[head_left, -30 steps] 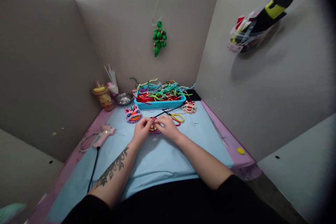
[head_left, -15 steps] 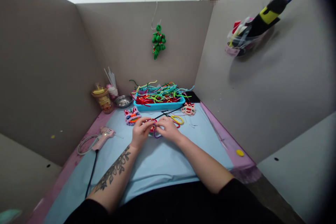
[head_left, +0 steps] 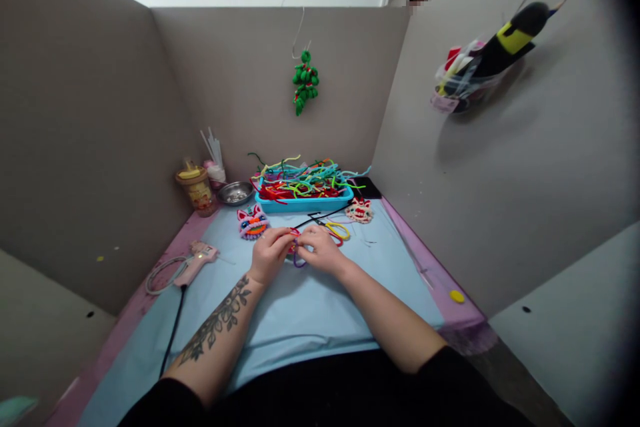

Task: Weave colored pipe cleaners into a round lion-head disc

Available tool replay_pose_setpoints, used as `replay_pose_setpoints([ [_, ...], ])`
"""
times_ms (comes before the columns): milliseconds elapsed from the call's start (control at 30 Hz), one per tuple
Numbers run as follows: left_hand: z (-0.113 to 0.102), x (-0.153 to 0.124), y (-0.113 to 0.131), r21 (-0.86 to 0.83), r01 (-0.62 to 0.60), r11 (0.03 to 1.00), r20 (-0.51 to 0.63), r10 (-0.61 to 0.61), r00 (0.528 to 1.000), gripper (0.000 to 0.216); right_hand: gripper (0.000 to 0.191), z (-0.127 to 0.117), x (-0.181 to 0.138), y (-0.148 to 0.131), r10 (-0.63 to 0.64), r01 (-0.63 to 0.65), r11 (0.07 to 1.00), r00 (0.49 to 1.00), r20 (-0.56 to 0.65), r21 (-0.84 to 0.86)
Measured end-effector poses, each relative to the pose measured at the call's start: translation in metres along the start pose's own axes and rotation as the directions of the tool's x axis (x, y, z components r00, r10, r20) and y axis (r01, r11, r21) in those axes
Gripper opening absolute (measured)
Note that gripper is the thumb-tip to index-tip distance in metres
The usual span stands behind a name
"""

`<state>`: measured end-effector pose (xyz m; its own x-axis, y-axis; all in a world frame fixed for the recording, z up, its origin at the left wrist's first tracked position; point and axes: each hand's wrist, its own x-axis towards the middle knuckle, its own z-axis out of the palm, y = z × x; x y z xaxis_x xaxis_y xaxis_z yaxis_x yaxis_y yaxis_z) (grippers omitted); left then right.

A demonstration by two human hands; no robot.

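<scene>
My left hand (head_left: 270, 253) and my right hand (head_left: 323, 248) meet over the light blue mat (head_left: 300, 307), fingers pinched on a small red and purple pipe-cleaner piece (head_left: 296, 250) between them. A purple loop hangs out below the fingers. Just behind my right hand lie yellow and red pipe-cleaner loops (head_left: 339, 229) and a black pipe cleaner (head_left: 320, 217). A pink lion-face figure (head_left: 253, 221) lies behind my left hand.
A blue tray (head_left: 305, 201) heaped with coloured pipe cleaners stands at the back. A second figure (head_left: 359, 210), a metal dish (head_left: 235, 193), a yellow-lidded cup (head_left: 195, 187) and a pink glue gun (head_left: 193, 260) with cord lie around. Grey partition walls enclose the desk; a green ornament (head_left: 305, 83) hangs on the back wall.
Both hands stayed together on the piece, shifting slightly as the fingers worked it; a purple loop now shows below them. The view tilted a little.
</scene>
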<state>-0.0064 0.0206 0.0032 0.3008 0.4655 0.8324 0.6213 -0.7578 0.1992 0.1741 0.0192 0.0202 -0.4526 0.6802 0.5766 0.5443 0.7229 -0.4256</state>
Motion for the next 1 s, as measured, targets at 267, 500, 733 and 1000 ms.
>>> replay_pose_setpoints([
  [267,-0.001,0.004,0.007,-0.024,0.069,0.997,0.060,-0.068,0.996,0.011,0.013,-0.007,0.000,-0.003,-0.055,0.051,0.981,0.998,-0.016,-0.185],
  [500,0.001,0.004,0.006,-0.100,0.166,0.981,0.155,-0.149,0.977,0.008,0.017,-0.011,0.000,-0.005,-0.086,0.096,0.919,0.995,0.045,-0.382],
  [733,-0.007,0.006,-0.006,-0.125,0.264,0.957,0.042,-0.260,0.965,0.010,0.027,-0.033,-0.002,0.032,0.081,-0.072,0.997,0.957,-0.279,0.042],
  [1000,-0.022,0.010,-0.022,-0.132,0.447,0.885,-0.213,-0.466,0.859,0.016,0.037,-0.060,-0.011,0.086,0.533,-0.311,0.822,0.712,-0.456,0.477],
])
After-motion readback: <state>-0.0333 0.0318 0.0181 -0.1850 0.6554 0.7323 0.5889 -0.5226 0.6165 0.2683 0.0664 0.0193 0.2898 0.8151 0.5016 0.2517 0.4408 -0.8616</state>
